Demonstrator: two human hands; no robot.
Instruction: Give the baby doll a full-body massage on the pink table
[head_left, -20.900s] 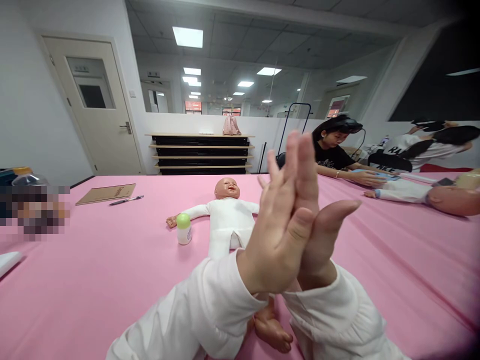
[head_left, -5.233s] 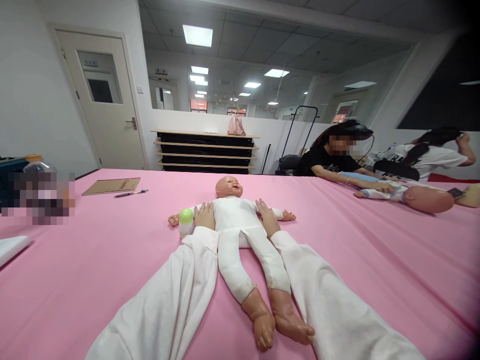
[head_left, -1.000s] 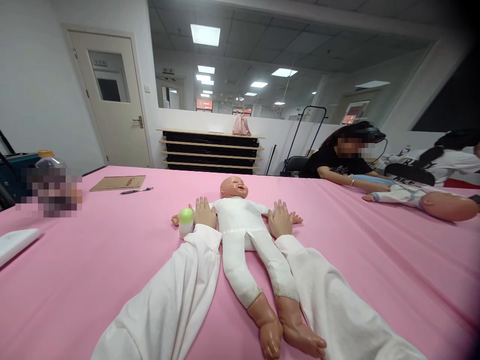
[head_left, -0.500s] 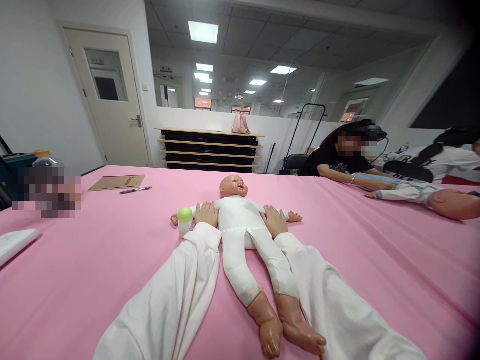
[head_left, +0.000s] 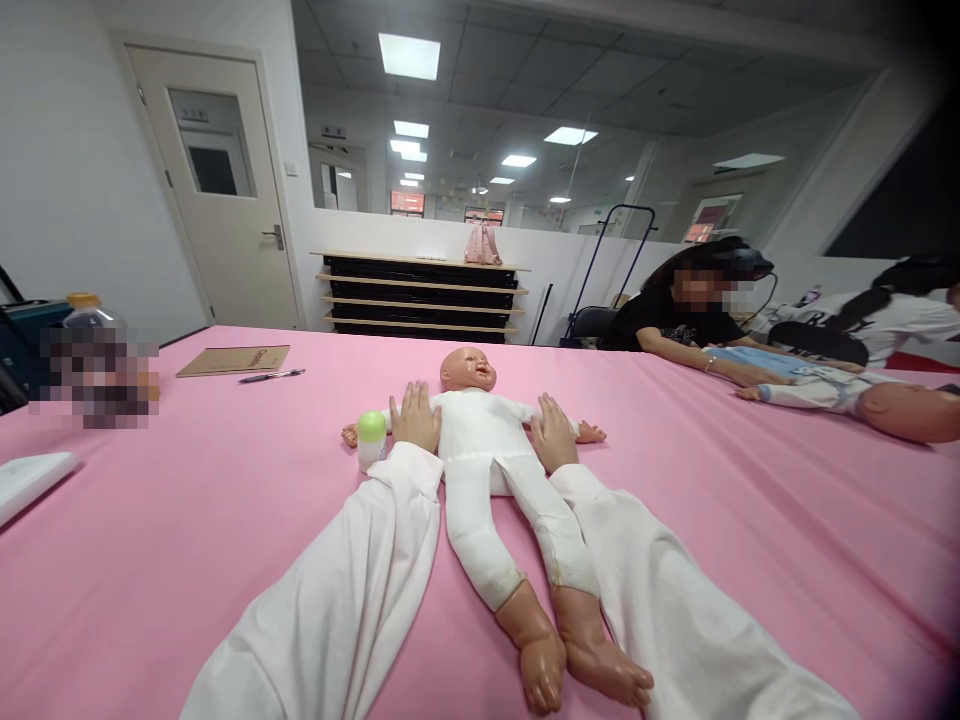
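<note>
A baby doll point(head_left: 480, 428) with a white cloth body lies on its back, head away from me and feet toward me. My left hand point(head_left: 416, 418) is beside the doll's trunk on the left, over its outstretched arm, fingers extended and holding nothing. On the other side my right hand point(head_left: 555, 435) is against the doll's right-hand arm, also with straight fingers and nothing gripped. Whether the palms press on the doll is hidden. Just left of my left hand stands a small white bottle point(head_left: 371, 441) with a green cap.
A pink cloth point(head_left: 225, 520) covers the table. Toward the back left are a brown notebook point(head_left: 234, 361), a pen point(head_left: 272, 376) and a blurred bottle point(head_left: 88, 310); a white object point(head_left: 34, 485) sits at the left edge. A co-worker point(head_left: 694, 310) handles another doll point(head_left: 904, 405) at right.
The fingers of both my hands have lifted and straightened; before, they lay lower over the doll's arms. The doll and green-capped bottle stay in place.
</note>
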